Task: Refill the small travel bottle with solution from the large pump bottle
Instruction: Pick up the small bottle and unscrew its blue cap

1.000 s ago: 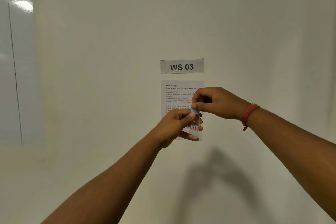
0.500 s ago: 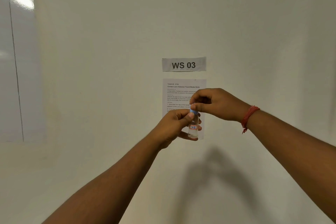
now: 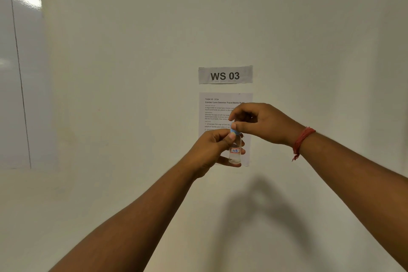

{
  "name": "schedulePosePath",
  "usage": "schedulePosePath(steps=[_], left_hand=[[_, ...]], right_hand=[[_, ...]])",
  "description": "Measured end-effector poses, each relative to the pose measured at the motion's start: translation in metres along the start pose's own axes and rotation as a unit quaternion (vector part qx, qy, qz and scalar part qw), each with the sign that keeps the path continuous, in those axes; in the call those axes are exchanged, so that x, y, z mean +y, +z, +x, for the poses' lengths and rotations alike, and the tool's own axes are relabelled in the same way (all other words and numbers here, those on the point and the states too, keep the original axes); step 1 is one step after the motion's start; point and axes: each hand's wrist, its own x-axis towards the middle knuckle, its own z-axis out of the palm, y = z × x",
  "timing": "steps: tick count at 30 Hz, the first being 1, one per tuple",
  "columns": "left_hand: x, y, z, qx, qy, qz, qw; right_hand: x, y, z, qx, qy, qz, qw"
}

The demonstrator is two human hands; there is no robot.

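The right hand (image 3: 262, 123) pinches the blue cap (image 3: 235, 132) of the small travel bottle (image 3: 235, 150) between thumb and forefinger, from above. The left hand (image 3: 212, 150) has its grip closed around the clear body of the bottle, thumb near the neck, and holds it upright in the air in front of the wall. A red-framed label (image 3: 235, 150) is on the body, and only a little liquid shows at the bottom.

Compared with one second ago, the label has turned a bit and the right fingers sit differently on the cap, so I judge the cap is being twisted. If it opens or closes, I cannot tell; with so little liquid inside, opening seems more probable, and the filling is not yet done.

Behind the hands, an instruction sheet (image 3: 217, 108) hangs under a sign "WS 03" (image 3: 225, 75). The large pump bottle is not visible. A red thread (image 3: 302, 139) is around the right wrist.
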Motion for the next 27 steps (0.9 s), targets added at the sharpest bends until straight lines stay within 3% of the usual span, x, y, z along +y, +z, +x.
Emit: schedulePosePath(steps=[27], left_hand=[[0.0001, -0.0006, 0.0011, 0.002, -0.001, 0.007, 1.0]], right_hand=[[-0.0049, 0.0068, -0.0003, 0.01, 0.011, -0.006, 1.0]])
